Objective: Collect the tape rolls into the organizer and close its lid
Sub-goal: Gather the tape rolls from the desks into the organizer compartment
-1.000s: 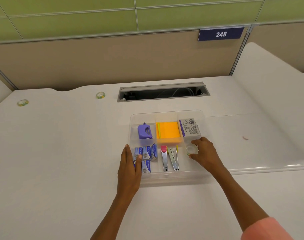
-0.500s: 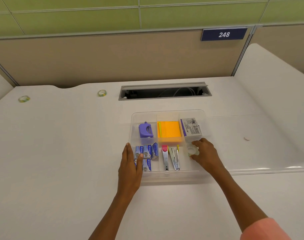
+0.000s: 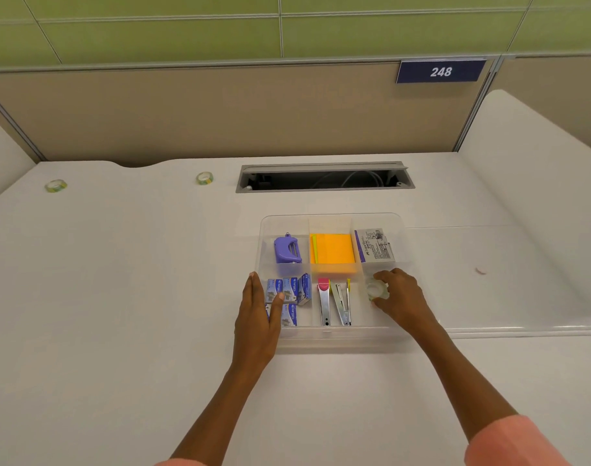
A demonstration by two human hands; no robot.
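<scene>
A clear plastic organizer (image 3: 331,219) with several compartments stands open on the white desk. My right hand (image 3: 400,295) grips a clear tape roll (image 3: 375,290) inside the organizer's front right compartment. My left hand (image 3: 259,312) lies flat with fingers together against the organizer's left wall, its thumb over the rim. Two green-patterned tape rolls lie far back on the desk: one tape roll (image 3: 204,178) beside the cable slot, the other tape roll (image 3: 55,185) at the far left. The organizer's clear lid (image 3: 522,297) lies flat to the right of the box.
The organizer holds a purple tool (image 3: 287,249), orange sticky notes (image 3: 332,252), a grey packet (image 3: 376,246), blue staple boxes (image 3: 292,290) and two staplers (image 3: 334,302). An open cable slot (image 3: 324,178) lies behind it. A partition wall closes the desk's back.
The camera has drifted a little; both hands stay where they were, the right one still on the tape roll in the front right compartment.
</scene>
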